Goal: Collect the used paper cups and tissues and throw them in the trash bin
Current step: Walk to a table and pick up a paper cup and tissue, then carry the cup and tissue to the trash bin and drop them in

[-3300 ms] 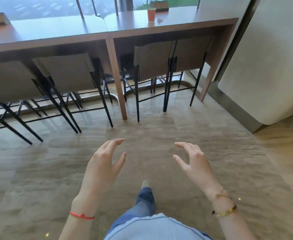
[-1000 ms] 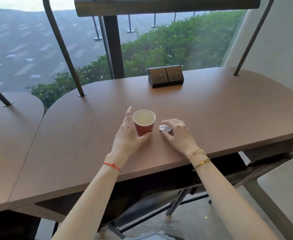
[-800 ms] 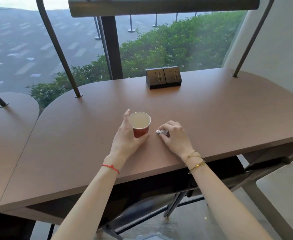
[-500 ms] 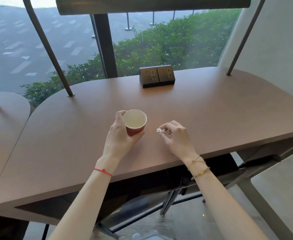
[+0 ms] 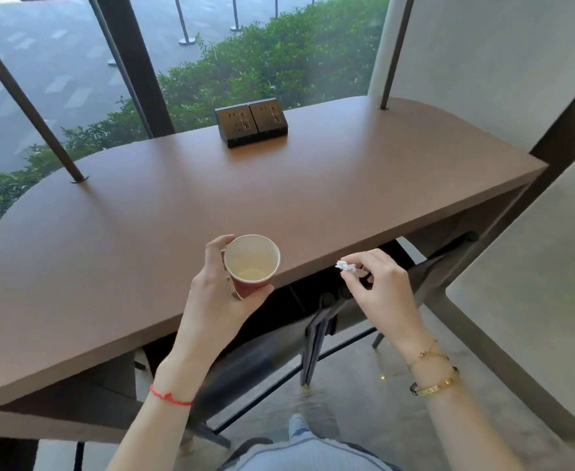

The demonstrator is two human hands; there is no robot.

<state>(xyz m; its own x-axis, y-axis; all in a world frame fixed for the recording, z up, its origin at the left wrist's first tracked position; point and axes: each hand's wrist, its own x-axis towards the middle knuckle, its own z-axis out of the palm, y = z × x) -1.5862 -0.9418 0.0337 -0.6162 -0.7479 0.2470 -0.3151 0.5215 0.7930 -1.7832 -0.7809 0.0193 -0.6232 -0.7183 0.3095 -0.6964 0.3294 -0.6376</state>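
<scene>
Paper cup and tissue are each counted once: one red cup with a pale inside, one small crumpled white wad. The cup is held upright in the left hand, above the near edge of the brown table, with the thumb on its left wall and the other fingers wrapped round its lower part. A little pale liquid is seen at its bottom. The tissue is pinched at the fingertips of the right hand, thumb and forefinger closed on it, just off the table's edge. One double socket box is seen at the far side of the table. One red string is worn on the left wrist and two gold bracelets on the right.
</scene>
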